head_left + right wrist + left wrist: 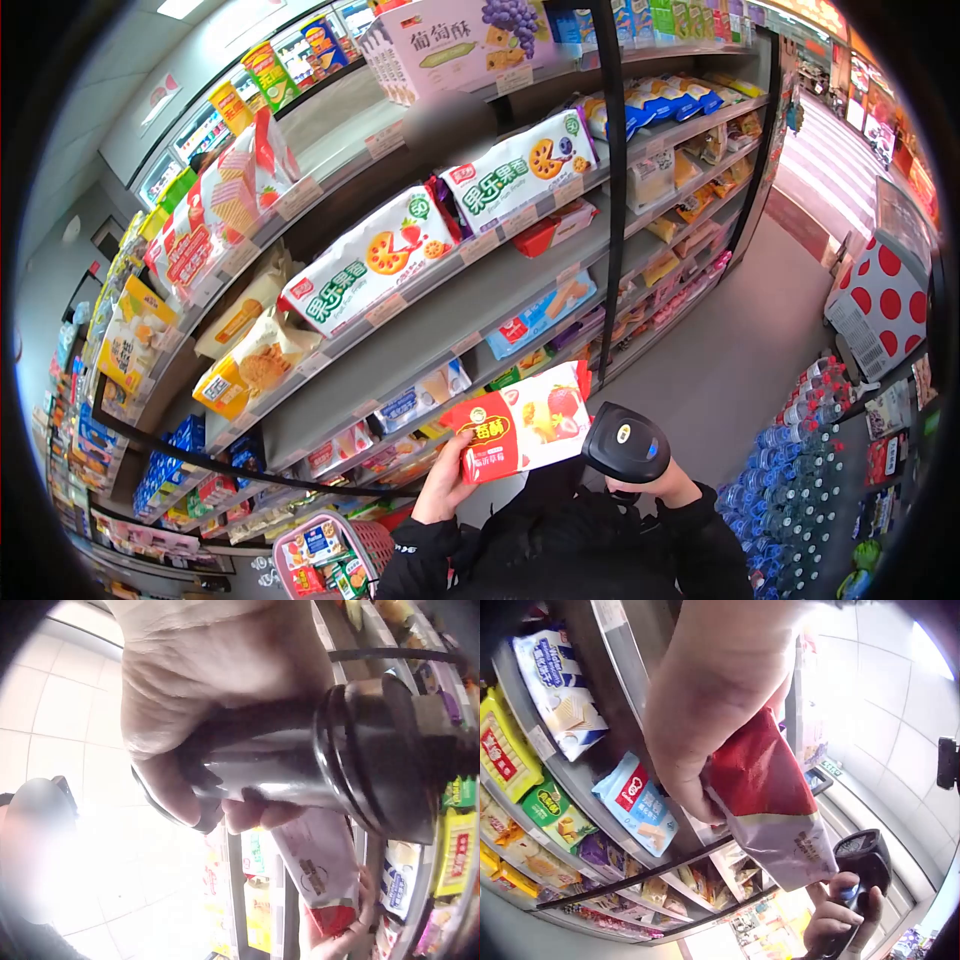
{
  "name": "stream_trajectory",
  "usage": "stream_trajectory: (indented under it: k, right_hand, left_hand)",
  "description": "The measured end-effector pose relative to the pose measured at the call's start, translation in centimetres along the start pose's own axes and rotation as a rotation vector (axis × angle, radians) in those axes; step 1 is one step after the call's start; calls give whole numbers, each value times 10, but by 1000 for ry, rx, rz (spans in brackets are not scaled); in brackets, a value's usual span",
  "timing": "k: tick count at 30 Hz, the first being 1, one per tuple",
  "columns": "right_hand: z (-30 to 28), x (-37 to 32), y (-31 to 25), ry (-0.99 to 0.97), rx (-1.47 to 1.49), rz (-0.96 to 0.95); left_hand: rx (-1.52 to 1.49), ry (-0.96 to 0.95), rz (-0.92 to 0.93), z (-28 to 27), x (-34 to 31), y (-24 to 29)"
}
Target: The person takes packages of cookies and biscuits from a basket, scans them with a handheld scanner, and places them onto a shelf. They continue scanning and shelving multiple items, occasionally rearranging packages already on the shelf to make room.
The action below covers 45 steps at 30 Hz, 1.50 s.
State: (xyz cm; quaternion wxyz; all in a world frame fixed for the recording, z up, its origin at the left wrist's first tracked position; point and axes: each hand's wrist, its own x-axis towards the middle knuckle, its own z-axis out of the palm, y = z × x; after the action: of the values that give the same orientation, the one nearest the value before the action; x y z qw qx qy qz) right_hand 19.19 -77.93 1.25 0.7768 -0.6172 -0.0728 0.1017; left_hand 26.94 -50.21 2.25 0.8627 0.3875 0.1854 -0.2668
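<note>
A red and white snack packet (535, 420) with strawberries printed on it is gripped at its red end by my left hand (447, 482). In the left wrist view the packet (776, 817) shows its plainer side, and the left hand (712, 705) has its fingers bent round the red part. My right hand (655, 485) holds a black handheld barcode scanner (626, 445), its head close beside the packet's white end. In the right wrist view the fingers of the right hand (217, 660) wrap the scanner's handle (262, 761).
Store shelves (420, 290) stocked with biscuit packets curve across the front. A pink basket (372, 545) holding several packages stands low at left. Bottled drinks (790, 490) in packs and a red-dotted box (880, 300) stand at right, beside the grey floor (690, 340).
</note>
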Motion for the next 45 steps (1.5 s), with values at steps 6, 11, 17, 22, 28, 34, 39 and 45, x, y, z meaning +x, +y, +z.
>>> stream_trajectory:
  k: [6,11,17,22,28,34,39,45]
  right_hand:
    - [-24,13,-9,79,220,-85]
    - [-45,45,-18,92,257,-89]
    - [-73,106,-32,266,30,-31]
    - [-84,152,-55,288,-138,-165]
    - [-99,192,-61,66,-94,-21]
    - [-113,216,-54,37,-115,15]
    - [-119,216,-55,52,-76,53]
    - [-133,210,-50,68,-113,-49]
  left_hand:
    - [335,-144,-38,15,29,17]
    - [291,-147,21,34,69,31]
    - [193,-182,160,62,117,54]
    - [146,-128,222,72,161,73]
    - [100,-29,305,78,204,83]
    - [-55,-238,321,73,229,98]
    - [-131,-361,334,8,266,110]
    - [-37,-399,288,30,287,114]
